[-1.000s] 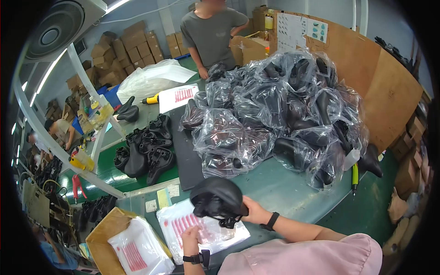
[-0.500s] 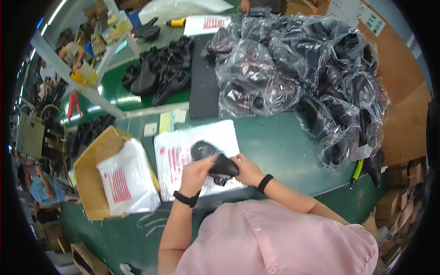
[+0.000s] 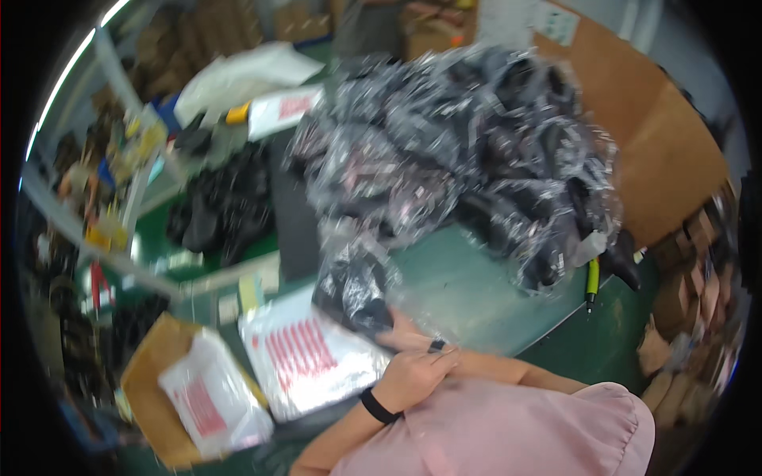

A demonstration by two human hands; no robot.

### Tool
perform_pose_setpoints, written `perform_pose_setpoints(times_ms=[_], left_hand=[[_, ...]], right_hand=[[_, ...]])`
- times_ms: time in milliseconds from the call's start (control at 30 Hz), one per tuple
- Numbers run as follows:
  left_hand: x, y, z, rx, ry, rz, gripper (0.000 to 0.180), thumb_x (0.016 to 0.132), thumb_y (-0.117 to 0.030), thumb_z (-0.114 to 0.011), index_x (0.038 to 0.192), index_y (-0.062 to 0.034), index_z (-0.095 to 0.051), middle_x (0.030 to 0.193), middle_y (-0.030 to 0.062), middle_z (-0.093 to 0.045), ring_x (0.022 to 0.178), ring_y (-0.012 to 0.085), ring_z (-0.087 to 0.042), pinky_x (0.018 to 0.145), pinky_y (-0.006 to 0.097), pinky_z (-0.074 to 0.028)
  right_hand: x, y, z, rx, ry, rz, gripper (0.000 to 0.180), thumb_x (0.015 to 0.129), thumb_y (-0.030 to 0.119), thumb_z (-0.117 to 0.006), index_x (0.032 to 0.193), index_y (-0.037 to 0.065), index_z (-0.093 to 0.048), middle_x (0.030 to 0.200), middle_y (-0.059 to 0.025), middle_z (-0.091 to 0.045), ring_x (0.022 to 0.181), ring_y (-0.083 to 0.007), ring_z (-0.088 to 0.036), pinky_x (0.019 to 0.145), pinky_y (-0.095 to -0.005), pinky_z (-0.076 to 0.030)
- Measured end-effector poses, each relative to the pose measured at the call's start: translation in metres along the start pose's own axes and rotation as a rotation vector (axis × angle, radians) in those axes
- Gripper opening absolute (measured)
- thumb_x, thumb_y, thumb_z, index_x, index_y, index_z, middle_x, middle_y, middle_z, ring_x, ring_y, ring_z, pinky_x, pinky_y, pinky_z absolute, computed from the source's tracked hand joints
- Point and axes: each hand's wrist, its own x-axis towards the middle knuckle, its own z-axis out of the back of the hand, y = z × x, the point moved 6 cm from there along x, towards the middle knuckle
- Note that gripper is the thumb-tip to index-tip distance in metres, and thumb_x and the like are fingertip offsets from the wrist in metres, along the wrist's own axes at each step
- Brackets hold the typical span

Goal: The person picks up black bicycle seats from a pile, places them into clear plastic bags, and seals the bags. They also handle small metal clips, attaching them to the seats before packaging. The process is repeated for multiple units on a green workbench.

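Beside the white printed mailer bags (image 3: 313, 361), the black moulded part now sits inside a clear plastic bag (image 3: 355, 287), lifted by the right hand (image 3: 401, 333); left hand (image 3: 413, 371) is loosely curled, its grip blurred beyond telling.

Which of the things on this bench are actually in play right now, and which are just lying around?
In play:
- left hand
- bagged black item the hands meet at
- stack of flat white bags beneath it

Lying about:
- heap of bagged black parts
- unbagged black parts
- cardboard box of white bags
- yellow-handled tool
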Motion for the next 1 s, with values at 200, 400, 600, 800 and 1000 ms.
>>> perform_pose_setpoints(times_ms=[200,400,600,800,1000], left_hand=[[0.042,-0.022,-0.02,-0.037,0.15,-0.212,0.009,0.085,-0.009,-0.056,0.086,-0.0032,-0.063,0.071,0.0081,-0.062,0.063,0.0216,-0.06,0.06,0.032,-0.048],[0.032,-0.032,0.006,-0.247,0.16,0.033,0.039,0.083,-0.007,-0.06,0.122,-0.0076,-0.06,0.111,0.0184,-0.061,0.103,0.0362,-0.056,0.089,0.036,-0.045],[-0.033,0.032,0.013,-0.314,-0.112,0.293,0.024,0.088,-0.006,-0.055,0.11,-0.0028,-0.064,0.098,0.0156,-0.066,0.095,0.0284,-0.061,0.085,0.034,-0.046],[-0.076,0.066,-0.001,-0.646,-0.195,0.738,0.017,0.091,-0.008,-0.047,0.085,0.0003,-0.061,0.078,0.0068,-0.063,0.073,0.0149,-0.059,0.069,0.027,-0.047],[-0.056,0.067,-0.002,-0.763,-0.141,0.814,0.02,0.092,-0.005,-0.043,0.081,0.0016,-0.057,0.075,0.004,-0.06,0.072,0.0107,-0.057,0.07,0.023,-0.046]], right_hand=[[0.016,-0.098,0.005,0.263,-0.196,0.338,0.057,0.071,0.021,-0.067,0.123,0.0,-0.053,0.103,-0.0157,-0.062,0.094,-0.0234,-0.059,0.083,-0.0349,-0.048],[0.006,0.027,0.178,0.641,0.003,0.299,0.042,0.074,0.014,-0.069,0.113,0.0,-0.057,0.094,-0.0055,-0.063,0.082,-0.0122,-0.058,0.07,-0.0291,-0.05],[0.057,0.106,0.426,1.175,-0.378,0.643,0.054,0.088,0.028,-0.063,0.133,0.007,-0.042,0.118,-0.0126,-0.058,0.095,-0.0275,-0.063,0.079,-0.0444,-0.053],[0.079,0.127,0.357,0.998,-0.242,0.577,0.04,0.092,0.027,-0.057,0.124,0.005,-0.048,0.109,-0.0114,-0.061,0.09,-0.021,-0.063,0.074,-0.0348,-0.053],[0.06,0.037,0.218,0.872,-0.131,0.265,0.024,0.091,0.02,-0.057,0.109,0.005,-0.06,0.098,-0.007,-0.065,0.08,-0.0157,-0.063,0.068,-0.0296,-0.052]])
